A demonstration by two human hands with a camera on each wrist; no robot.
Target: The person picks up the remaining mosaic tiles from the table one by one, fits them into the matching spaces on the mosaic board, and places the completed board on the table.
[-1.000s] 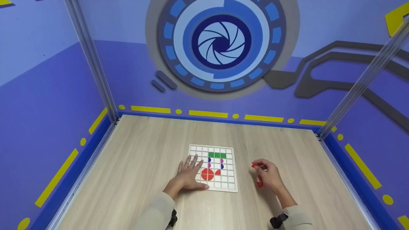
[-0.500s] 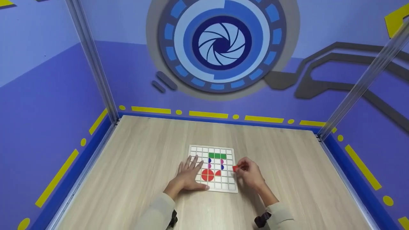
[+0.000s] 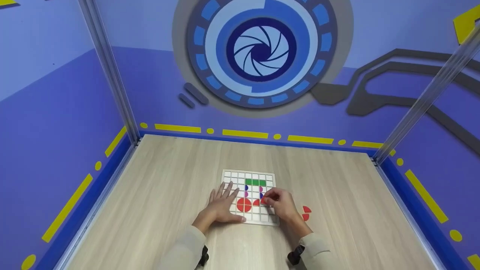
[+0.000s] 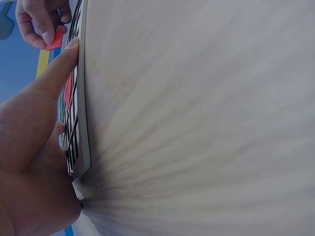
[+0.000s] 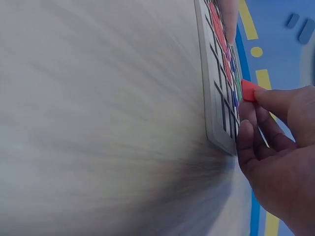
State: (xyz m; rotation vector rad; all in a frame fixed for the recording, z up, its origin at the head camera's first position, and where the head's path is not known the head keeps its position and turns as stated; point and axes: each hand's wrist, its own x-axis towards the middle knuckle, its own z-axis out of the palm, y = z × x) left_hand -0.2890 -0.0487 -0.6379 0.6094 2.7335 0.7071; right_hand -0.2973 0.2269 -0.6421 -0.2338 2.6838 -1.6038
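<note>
A white grid board lies on the wooden table, marked off in small squares. My left hand rests spread over its left side, fingers straight, with the thumb along the near edge. My right hand pinches a red quarter-circle piece between thumb and fingertips, close over the board's right half. Just left of that piece sits another red quarter piece on the board. Further left, red quarters form a full red circle. Above them are a green bar and small blue and pink half-circles.
Two loose red quarter pieces lie on the table right of my right wrist. Blue-purple panels with metal corner posts enclose the table at the back and sides.
My right hand has moved left from the loose pieces to over the board, carrying one red quarter piece. The other two red pieces are now uncovered. My left hand has stayed put.
</note>
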